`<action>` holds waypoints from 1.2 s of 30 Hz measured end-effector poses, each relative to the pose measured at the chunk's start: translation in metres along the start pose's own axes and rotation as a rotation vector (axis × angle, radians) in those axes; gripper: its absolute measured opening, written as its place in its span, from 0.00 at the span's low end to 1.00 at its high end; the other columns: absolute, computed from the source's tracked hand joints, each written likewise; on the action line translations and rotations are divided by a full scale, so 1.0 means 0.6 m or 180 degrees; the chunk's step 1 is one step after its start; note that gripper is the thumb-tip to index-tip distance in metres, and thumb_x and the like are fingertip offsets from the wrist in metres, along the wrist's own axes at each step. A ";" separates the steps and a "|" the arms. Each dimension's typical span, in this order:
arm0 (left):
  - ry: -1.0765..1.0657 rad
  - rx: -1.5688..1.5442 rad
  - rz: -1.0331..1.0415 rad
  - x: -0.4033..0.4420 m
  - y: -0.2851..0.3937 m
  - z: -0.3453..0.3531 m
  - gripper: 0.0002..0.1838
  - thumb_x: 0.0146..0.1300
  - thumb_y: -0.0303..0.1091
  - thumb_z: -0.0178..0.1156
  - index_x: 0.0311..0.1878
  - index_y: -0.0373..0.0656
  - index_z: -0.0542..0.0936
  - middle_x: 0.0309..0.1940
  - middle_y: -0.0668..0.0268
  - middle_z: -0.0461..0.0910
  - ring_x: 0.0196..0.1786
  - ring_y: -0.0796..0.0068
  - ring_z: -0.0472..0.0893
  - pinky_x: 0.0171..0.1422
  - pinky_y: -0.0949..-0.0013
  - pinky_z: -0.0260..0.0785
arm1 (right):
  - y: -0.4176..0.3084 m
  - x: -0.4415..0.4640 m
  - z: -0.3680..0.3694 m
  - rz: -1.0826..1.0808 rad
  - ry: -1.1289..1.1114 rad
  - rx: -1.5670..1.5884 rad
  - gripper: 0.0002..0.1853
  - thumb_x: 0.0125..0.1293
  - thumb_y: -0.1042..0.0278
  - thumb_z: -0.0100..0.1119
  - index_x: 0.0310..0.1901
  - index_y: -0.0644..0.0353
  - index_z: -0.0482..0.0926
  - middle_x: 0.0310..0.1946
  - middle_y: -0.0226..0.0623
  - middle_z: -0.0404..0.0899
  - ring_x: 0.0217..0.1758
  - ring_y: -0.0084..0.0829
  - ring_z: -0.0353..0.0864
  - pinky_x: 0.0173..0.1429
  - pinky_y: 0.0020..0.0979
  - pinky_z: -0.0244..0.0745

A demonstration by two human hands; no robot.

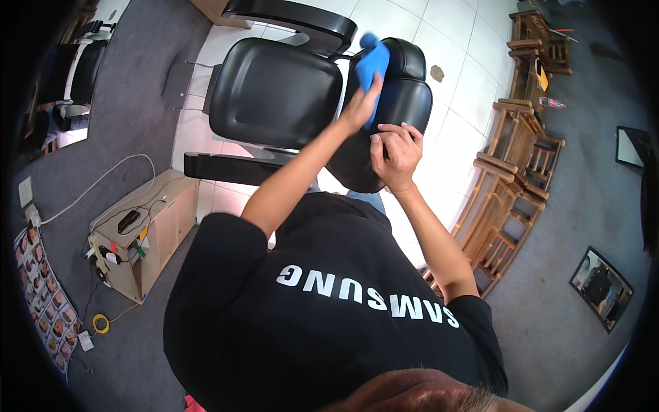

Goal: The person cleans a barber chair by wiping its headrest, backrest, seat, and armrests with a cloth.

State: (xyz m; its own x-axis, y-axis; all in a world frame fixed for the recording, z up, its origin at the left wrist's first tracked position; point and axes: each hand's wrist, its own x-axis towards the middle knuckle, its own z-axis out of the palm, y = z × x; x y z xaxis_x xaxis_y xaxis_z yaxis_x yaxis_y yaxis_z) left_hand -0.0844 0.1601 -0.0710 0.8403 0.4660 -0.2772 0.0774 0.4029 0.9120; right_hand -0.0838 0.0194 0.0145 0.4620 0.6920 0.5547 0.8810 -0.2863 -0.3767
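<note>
A blue cloth [373, 65] is in my left hand [362, 108]. The fingers are closed on it, and it lies against the black padded backrest [401, 103] of a salon chair. One bunched end of the cloth sticks up past the far side. My right hand [397, 156] is over the near part of that backrest, fingers loosely bent and parted, with nothing seen in them. To the left of the backrest is the chair's black seat [274, 93], between a far armrest [295, 17] and a near armrest [226, 167].
Bamboo chairs [501, 199] line the right side, with a plastic bottle [552, 103] by them. A low wooden cabinet [165, 223] with cables stands at left, near a yellow cable coil [101, 323]. A mirror [72, 75] is on the left wall. White tiles [456, 51] cover the floor.
</note>
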 end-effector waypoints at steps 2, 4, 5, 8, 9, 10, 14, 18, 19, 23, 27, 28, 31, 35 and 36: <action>-0.0128 0.0497 0.0310 0.104 0.022 0.007 0.38 0.80 0.69 0.44 0.51 0.36 0.79 0.40 0.60 0.81 0.46 0.65 0.77 0.58 0.59 0.71 | 0.000 0.003 0.000 0.0005 -0.0006 -0.0016 0.06 0.61 0.75 0.69 0.30 0.55 0.81 0.31 0.30 0.86 0.40 0.27 0.88 0.63 0.38 0.73; -0.0297 0.0949 0.0529 0.176 0.028 0.004 0.39 0.79 0.69 0.45 0.52 0.34 0.79 0.42 0.53 0.83 0.47 0.54 0.81 0.57 0.54 0.72 | -0.003 -0.002 -0.003 0.0040 -0.0026 -0.0023 0.06 0.61 0.75 0.69 0.30 0.55 0.81 0.31 0.29 0.86 0.40 0.27 0.88 0.63 0.38 0.73; -0.0379 0.1095 0.0626 0.199 0.031 0.001 0.40 0.78 0.69 0.46 0.54 0.33 0.79 0.45 0.47 0.85 0.50 0.47 0.83 0.59 0.51 0.72 | -0.003 -0.002 -0.003 0.0052 -0.0030 -0.0026 0.06 0.61 0.75 0.69 0.30 0.55 0.81 0.31 0.29 0.86 0.40 0.27 0.88 0.63 0.38 0.73; -0.0172 0.1179 0.0553 0.204 -0.005 -0.011 0.44 0.76 0.72 0.45 0.62 0.32 0.78 0.52 0.41 0.85 0.59 0.39 0.83 0.65 0.50 0.72 | -0.002 0.000 -0.003 0.0069 -0.0043 -0.0028 0.06 0.60 0.75 0.69 0.29 0.55 0.81 0.31 0.29 0.86 0.40 0.27 0.88 0.63 0.38 0.73; -0.0142 0.1181 0.0486 0.193 -0.010 -0.016 0.46 0.76 0.73 0.45 0.64 0.32 0.77 0.53 0.40 0.85 0.60 0.39 0.83 0.66 0.50 0.72 | -0.003 0.001 -0.003 0.0074 -0.0052 -0.0030 0.06 0.60 0.75 0.69 0.29 0.55 0.81 0.31 0.29 0.86 0.40 0.27 0.88 0.63 0.38 0.73; -0.0100 0.1224 0.0303 0.178 -0.026 -0.020 0.41 0.79 0.67 0.46 0.71 0.33 0.74 0.66 0.41 0.79 0.71 0.42 0.77 0.74 0.53 0.67 | -0.003 0.002 -0.003 0.0078 -0.0062 -0.0030 0.06 0.60 0.75 0.69 0.29 0.55 0.81 0.31 0.29 0.86 0.40 0.27 0.88 0.63 0.38 0.73; 0.0186 0.0927 0.1323 0.070 -0.085 -0.019 0.33 0.84 0.53 0.46 0.78 0.35 0.67 0.76 0.45 0.70 0.79 0.48 0.69 0.81 0.57 0.59 | 0.001 -0.001 -0.003 0.0073 -0.0100 -0.0021 0.05 0.61 0.74 0.69 0.29 0.55 0.82 0.32 0.30 0.87 0.40 0.27 0.88 0.64 0.38 0.72; 0.0202 0.1144 0.1221 -0.028 -0.119 -0.030 0.29 0.84 0.45 0.48 0.78 0.35 0.68 0.80 0.44 0.63 0.83 0.44 0.62 0.85 0.54 0.53 | 0.000 -0.002 -0.004 0.0102 -0.0176 0.0052 0.04 0.62 0.75 0.68 0.29 0.57 0.83 0.33 0.32 0.88 0.41 0.29 0.88 0.65 0.38 0.71; 0.0181 0.1118 0.1162 -0.023 -0.119 -0.030 0.28 0.84 0.45 0.48 0.77 0.34 0.68 0.79 0.42 0.64 0.82 0.43 0.63 0.85 0.54 0.54 | 0.001 -0.003 -0.003 0.0101 -0.0193 0.0066 0.04 0.62 0.75 0.68 0.29 0.57 0.83 0.33 0.32 0.88 0.41 0.29 0.88 0.65 0.38 0.71; 0.0393 0.1198 0.1773 0.050 -0.082 -0.006 0.27 0.83 0.44 0.49 0.73 0.31 0.71 0.75 0.38 0.68 0.79 0.38 0.65 0.83 0.49 0.56 | 0.004 -0.001 -0.003 0.0021 -0.0188 -0.0074 0.05 0.61 0.73 0.68 0.31 0.54 0.81 0.31 0.28 0.87 0.41 0.26 0.88 0.65 0.38 0.70; 0.0118 0.0959 0.2053 0.154 -0.006 0.003 0.30 0.84 0.49 0.48 0.75 0.34 0.70 0.75 0.41 0.70 0.79 0.40 0.67 0.82 0.52 0.60 | 0.004 -0.002 -0.003 0.0034 -0.0232 -0.0090 0.05 0.61 0.73 0.68 0.31 0.54 0.81 0.30 0.27 0.86 0.42 0.26 0.88 0.65 0.37 0.70; 0.0100 0.1059 0.1605 0.169 -0.020 -0.007 0.33 0.83 0.54 0.47 0.74 0.34 0.71 0.72 0.41 0.73 0.76 0.40 0.70 0.80 0.53 0.62 | 0.003 0.000 -0.005 0.0031 -0.0232 -0.0104 0.05 0.62 0.73 0.68 0.30 0.54 0.81 0.30 0.27 0.86 0.42 0.25 0.88 0.65 0.37 0.70; 0.0435 0.1126 0.0792 0.198 -0.065 -0.032 0.44 0.77 0.72 0.46 0.59 0.31 0.82 0.53 0.37 0.85 0.64 0.38 0.82 0.67 0.51 0.72 | 0.006 -0.002 -0.003 0.0028 -0.0238 -0.0062 0.05 0.61 0.73 0.68 0.29 0.54 0.81 0.30 0.27 0.86 0.41 0.25 0.88 0.65 0.37 0.70; 0.0584 0.1252 0.0193 0.220 -0.122 -0.073 0.47 0.75 0.74 0.46 0.58 0.30 0.83 0.51 0.35 0.86 0.64 0.38 0.83 0.68 0.51 0.73 | 0.005 0.002 -0.003 0.0030 -0.0180 -0.0097 0.06 0.60 0.74 0.68 0.29 0.54 0.81 0.30 0.28 0.87 0.41 0.25 0.88 0.65 0.37 0.70; 0.0559 0.1299 0.0092 0.239 -0.151 -0.087 0.46 0.76 0.73 0.45 0.59 0.30 0.83 0.52 0.35 0.85 0.64 0.38 0.82 0.68 0.51 0.72 | 0.005 0.001 -0.003 0.0024 -0.0180 -0.0094 0.06 0.60 0.74 0.68 0.29 0.54 0.81 0.30 0.28 0.86 0.41 0.25 0.88 0.65 0.36 0.70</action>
State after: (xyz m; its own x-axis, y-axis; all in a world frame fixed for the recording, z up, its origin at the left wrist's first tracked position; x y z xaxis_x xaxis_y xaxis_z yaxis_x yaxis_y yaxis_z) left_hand 0.0011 0.2316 -0.2094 0.7441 0.6133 -0.2648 0.2902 0.0602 0.9551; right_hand -0.0805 0.0179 0.0152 0.4630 0.7259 0.5087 0.8805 -0.3106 -0.3581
